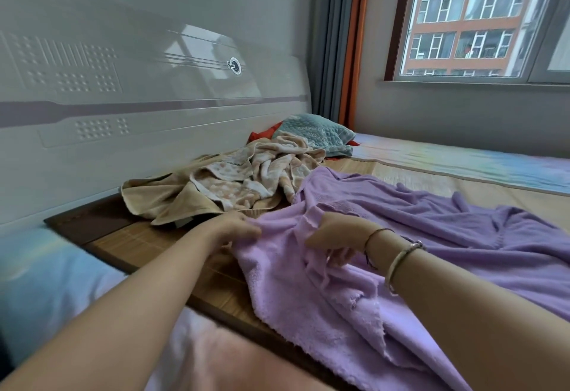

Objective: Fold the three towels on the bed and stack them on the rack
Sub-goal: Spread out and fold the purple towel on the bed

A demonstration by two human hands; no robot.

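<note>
A large purple towel (416, 236) lies rumpled across the bamboo mat on the bed, its near edge frayed. My left hand (237, 225) pinches the towel's left edge. A bunched fold of the same towel is gripped by my right hand (336, 233), a little to the right. Behind them sit a plain tan towel (154, 199) and a beige patterned towel (262, 171), both crumpled in one heap near the headboard. No rack is in view.
The white headboard (123, 106) runs along the left. A teal pillow (317, 134) with red cloth behind it lies at the far corner. The bamboo mat (431, 177) covers the bed, over a pastel sheet (462, 159). A window (478, 20) fills the right wall.
</note>
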